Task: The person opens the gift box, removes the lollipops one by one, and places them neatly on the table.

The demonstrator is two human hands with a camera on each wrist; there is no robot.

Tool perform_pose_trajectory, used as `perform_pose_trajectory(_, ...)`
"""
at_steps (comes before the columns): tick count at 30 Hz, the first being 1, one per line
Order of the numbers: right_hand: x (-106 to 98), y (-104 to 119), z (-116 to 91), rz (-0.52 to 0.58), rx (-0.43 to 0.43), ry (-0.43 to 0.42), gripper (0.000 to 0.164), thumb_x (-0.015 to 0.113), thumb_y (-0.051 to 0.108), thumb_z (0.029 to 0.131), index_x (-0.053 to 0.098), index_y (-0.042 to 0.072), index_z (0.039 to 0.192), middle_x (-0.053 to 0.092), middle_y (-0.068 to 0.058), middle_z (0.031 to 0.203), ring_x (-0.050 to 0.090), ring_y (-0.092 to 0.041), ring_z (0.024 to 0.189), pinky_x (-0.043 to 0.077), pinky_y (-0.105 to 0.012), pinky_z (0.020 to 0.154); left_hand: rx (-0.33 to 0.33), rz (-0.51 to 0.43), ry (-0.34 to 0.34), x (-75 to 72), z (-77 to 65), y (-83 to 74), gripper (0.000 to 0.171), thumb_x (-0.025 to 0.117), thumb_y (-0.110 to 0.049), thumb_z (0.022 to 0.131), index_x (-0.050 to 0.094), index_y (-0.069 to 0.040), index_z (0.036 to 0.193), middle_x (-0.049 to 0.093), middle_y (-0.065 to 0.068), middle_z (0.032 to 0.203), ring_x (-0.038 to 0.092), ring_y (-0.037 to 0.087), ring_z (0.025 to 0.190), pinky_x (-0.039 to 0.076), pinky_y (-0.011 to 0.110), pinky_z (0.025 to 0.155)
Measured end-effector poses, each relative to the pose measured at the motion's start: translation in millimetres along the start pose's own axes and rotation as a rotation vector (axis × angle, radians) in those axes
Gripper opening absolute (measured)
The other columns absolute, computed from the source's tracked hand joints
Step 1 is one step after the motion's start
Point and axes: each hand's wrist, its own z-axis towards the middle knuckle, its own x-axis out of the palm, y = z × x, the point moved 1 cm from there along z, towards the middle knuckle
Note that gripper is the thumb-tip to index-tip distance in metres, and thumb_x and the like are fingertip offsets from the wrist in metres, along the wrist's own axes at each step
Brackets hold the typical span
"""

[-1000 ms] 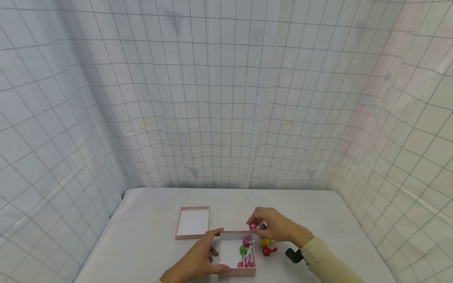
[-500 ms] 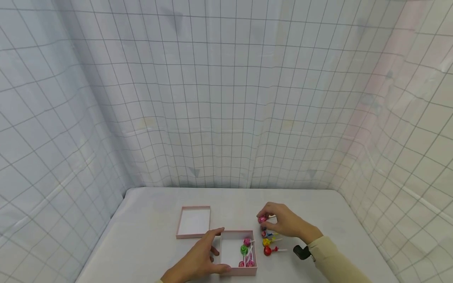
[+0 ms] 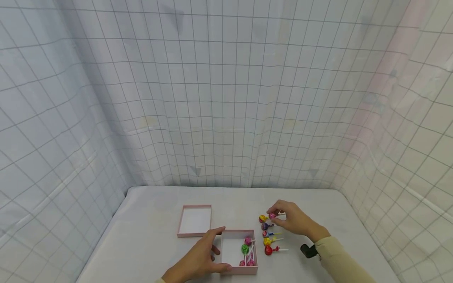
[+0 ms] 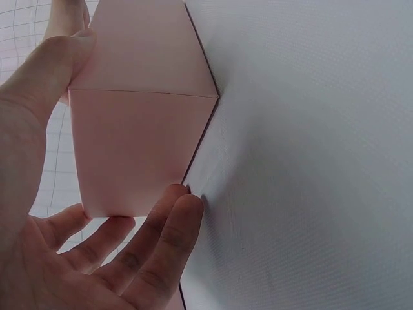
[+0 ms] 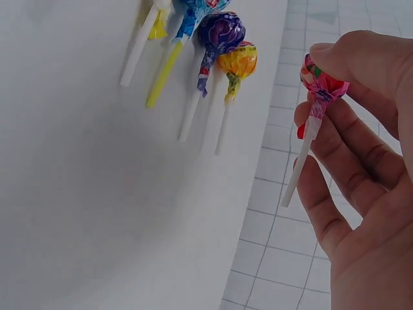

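My left hand (image 3: 202, 254) grips a shallow pink box (image 3: 239, 270), thumb at its near side and forefinger at its far left corner. The left wrist view shows the pink outer walls (image 4: 135, 148) of the box between thumb and fingers. Inside, along the right side, lie several lollipops, among them a green lollipop (image 3: 245, 249) and a pink one (image 3: 248, 240). My right hand (image 3: 293, 219) pinches another pink-wrapped lollipop (image 5: 322, 87) by its head, its white stick pointing away from the thumb. It is beside the far end of a lollipop row.
Right of the box, the row runs from a yellow lollipop (image 3: 262, 218) through a purple one (image 3: 265, 226), a blue one (image 3: 266, 233) and another yellow one (image 3: 267, 241) to a red lollipop (image 3: 269, 250) nearest me. A pink-rimmed lid (image 3: 194, 236) lies behind and left.
My right hand has carried the pink lollipop away from the box, to the right and farther back, uncovering the lollipop row. The left hand stays on the box.
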Motion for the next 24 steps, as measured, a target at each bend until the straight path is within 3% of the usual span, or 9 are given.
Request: perform_pose_trajectory(24,-1.2,-38.5,-24.6,-0.105,0.165,-0.115,0.023,0.087,0.003,0.103,0.083,0.010,0.124,0.081,0.006,0.116,0.078,-0.015,0.106,0.068,-0.050,0.098,-0.011,0.010,-0.001,-0.2,-1.4,-2.8,0.118,0.105,-0.043,0.088,0.037,-0.013,0.180,0.054,0.018,0.173,0.065,0.009,0.101,0.057,0.024,0.082)
